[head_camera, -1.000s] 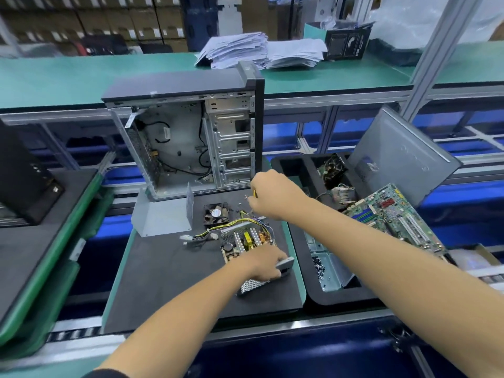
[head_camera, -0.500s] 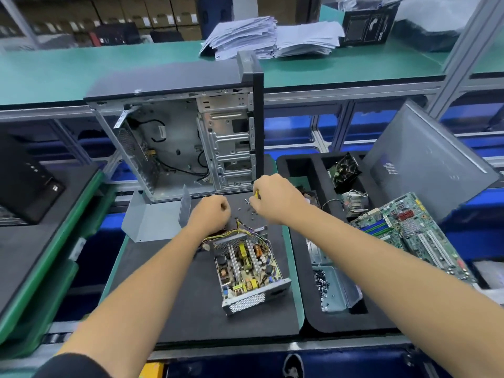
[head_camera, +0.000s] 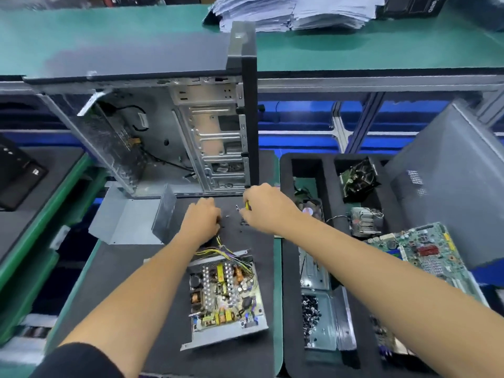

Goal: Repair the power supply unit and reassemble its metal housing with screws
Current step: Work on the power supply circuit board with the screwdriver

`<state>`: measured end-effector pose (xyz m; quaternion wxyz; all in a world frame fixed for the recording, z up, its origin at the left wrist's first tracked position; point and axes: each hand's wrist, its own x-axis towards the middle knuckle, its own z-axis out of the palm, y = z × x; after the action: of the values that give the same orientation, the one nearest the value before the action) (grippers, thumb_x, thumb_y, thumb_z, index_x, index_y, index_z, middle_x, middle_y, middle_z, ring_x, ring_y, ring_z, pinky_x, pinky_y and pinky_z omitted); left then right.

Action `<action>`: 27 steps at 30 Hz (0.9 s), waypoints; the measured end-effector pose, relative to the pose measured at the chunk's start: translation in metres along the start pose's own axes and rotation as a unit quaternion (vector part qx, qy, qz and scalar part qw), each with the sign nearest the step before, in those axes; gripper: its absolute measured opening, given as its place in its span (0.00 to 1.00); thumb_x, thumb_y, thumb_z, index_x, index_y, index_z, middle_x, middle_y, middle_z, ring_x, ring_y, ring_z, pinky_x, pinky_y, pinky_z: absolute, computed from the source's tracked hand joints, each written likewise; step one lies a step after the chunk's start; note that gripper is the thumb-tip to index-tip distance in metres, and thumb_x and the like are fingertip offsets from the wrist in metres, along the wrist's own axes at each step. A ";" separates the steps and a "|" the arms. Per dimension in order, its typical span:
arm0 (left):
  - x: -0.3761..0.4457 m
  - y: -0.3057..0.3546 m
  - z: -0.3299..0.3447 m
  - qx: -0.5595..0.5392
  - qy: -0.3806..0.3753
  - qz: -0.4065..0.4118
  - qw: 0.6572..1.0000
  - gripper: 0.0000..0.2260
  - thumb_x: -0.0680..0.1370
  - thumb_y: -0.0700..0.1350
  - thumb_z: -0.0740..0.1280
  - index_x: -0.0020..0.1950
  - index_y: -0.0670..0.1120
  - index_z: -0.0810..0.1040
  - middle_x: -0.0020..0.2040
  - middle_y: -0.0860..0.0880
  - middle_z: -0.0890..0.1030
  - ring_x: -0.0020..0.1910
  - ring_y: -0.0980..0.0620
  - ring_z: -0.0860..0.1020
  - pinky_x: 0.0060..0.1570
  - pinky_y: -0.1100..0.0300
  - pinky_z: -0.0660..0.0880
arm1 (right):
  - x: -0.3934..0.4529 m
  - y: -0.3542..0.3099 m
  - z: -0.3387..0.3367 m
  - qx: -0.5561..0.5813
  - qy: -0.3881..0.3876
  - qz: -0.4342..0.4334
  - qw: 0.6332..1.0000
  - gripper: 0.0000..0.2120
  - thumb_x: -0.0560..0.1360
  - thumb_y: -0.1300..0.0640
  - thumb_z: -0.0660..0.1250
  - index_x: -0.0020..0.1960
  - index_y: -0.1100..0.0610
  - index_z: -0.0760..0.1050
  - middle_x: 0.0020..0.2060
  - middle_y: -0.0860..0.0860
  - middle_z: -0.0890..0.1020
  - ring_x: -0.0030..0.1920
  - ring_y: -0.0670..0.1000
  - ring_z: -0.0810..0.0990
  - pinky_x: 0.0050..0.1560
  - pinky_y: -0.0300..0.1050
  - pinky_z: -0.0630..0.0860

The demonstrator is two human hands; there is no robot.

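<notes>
Power supply unit (head_camera: 226,296) lies open on the black mat (head_camera: 114,282); right hand (head_camera: 266,207) grips a yellow-handled tool (head_camera: 247,205), left hand (head_camera: 201,216) curled, contents hidden.

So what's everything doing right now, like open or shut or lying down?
Power supply: lid off, circuit board showing, flat on the mat.
Metal cover: off, lying left of the hands.
Computer case: upright, side open, nearly empty.
Loose screws: scattered on the mat.
Left hand: curled by the wires.
Right hand: holding a yellow tool.
Motherboard: out, leaning in the tray.
</notes>
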<state>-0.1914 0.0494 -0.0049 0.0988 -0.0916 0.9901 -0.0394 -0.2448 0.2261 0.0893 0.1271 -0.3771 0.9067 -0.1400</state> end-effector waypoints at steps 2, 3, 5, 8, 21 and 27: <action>0.003 0.001 0.000 0.034 -0.015 0.007 0.999 0.09 0.77 0.49 0.66 0.55 0.51 0.81 0.57 0.47 0.73 0.60 0.46 0.70 0.55 0.51 0.71 | 0.004 0.003 0.000 0.005 -0.003 -0.004 1.000 0.09 0.77 0.53 0.63 0.44 0.59 0.72 0.41 0.56 0.75 0.39 0.58 0.74 0.36 0.45 0.70; 0.004 0.001 -0.001 0.047 -0.021 0.012 0.999 0.09 0.77 0.50 0.66 0.55 0.51 0.81 0.57 0.48 0.73 0.60 0.46 0.70 0.54 0.52 0.71 | 0.006 0.004 0.000 0.007 -0.005 -0.007 1.000 0.09 0.77 0.53 0.63 0.44 0.59 0.72 0.42 0.56 0.76 0.40 0.58 0.74 0.37 0.45 0.69; 0.005 0.001 -0.001 0.070 -0.024 0.022 0.997 0.10 0.77 0.51 0.66 0.55 0.50 0.81 0.57 0.48 0.73 0.59 0.46 0.70 0.52 0.53 0.70 | 0.011 0.005 -0.002 0.007 -0.005 -0.012 1.000 0.10 0.77 0.52 0.63 0.47 0.59 0.75 0.43 0.56 0.76 0.41 0.58 0.74 0.38 0.45 0.69; 0.007 0.002 0.000 0.092 -0.023 0.023 0.995 0.10 0.78 0.50 0.64 0.56 0.50 0.80 0.57 0.48 0.74 0.58 0.47 0.70 0.50 0.54 0.69 | 0.015 0.005 -0.004 0.004 -0.006 -0.017 1.000 0.09 0.77 0.52 0.63 0.46 0.58 0.74 0.43 0.55 0.75 0.41 0.57 0.73 0.38 0.46 0.69; -0.001 -0.004 -0.019 -0.411 0.101 -0.114 0.899 0.06 0.73 0.35 0.66 0.42 0.45 0.80 0.33 0.50 0.78 0.37 0.52 0.75 0.43 0.60 0.72 | 0.010 -0.007 -0.017 -0.031 0.042 -0.049 0.997 0.08 0.77 0.54 0.61 0.44 0.59 0.73 0.38 0.53 0.74 0.40 0.58 0.74 0.36 0.46 0.69; -0.015 -0.009 -0.025 -0.601 0.078 -0.125 0.786 0.08 0.79 0.34 0.63 0.42 0.42 0.79 0.34 0.46 0.80 0.29 0.58 0.77 0.29 0.68 0.72 | 0.004 -0.028 -0.021 0.032 0.101 -0.038 0.994 0.10 0.76 0.54 0.62 0.46 0.60 0.78 0.39 0.55 0.81 0.41 0.57 0.78 0.39 0.49 0.77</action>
<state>-0.1799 0.0451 0.0230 -0.0591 -0.2521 0.7976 0.5447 -0.2368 0.2081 0.1183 0.0410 -0.3910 0.8949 -0.2110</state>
